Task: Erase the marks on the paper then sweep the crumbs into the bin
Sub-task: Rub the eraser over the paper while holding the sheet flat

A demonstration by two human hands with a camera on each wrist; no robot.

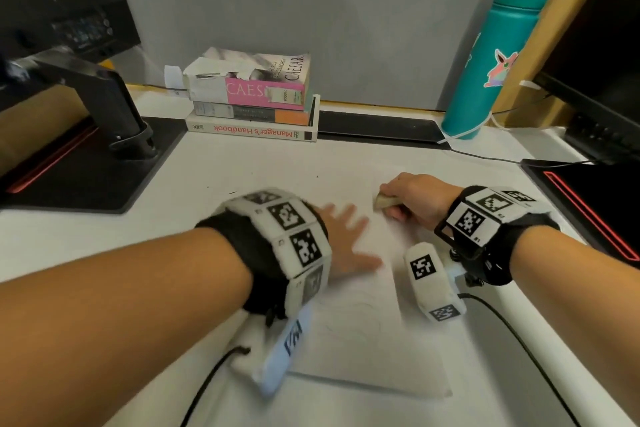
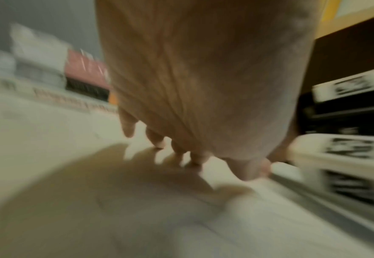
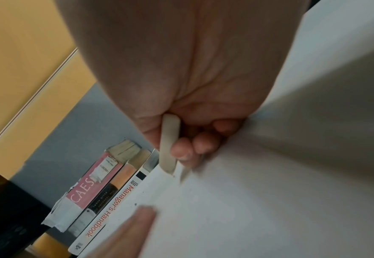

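Observation:
A white sheet of paper (image 1: 363, 333) lies on the white desk (image 1: 242, 166) with faint pencil lines near its middle. My left hand (image 1: 341, 236) lies flat on the paper's upper part, fingers spread and straight; the left wrist view shows the same fingers (image 2: 157, 139), blurred. My right hand (image 1: 412, 199) grips a worn beige eraser (image 1: 384, 201) at the paper's far right corner. In the right wrist view the eraser (image 3: 169, 144) sits between thumb and curled fingers, its tip on the paper (image 3: 258, 200). Tiny dark crumbs (image 3: 135, 203) dot the desk. No bin is in view.
A stack of books (image 1: 252, 97) stands at the back centre. A teal water bottle (image 1: 491, 55) is back right. A black monitor stand (image 1: 100, 107) and dark mat (image 1: 76, 177) fill the left, another dark mat (image 1: 595, 204) the right. Cables trail from both wrists.

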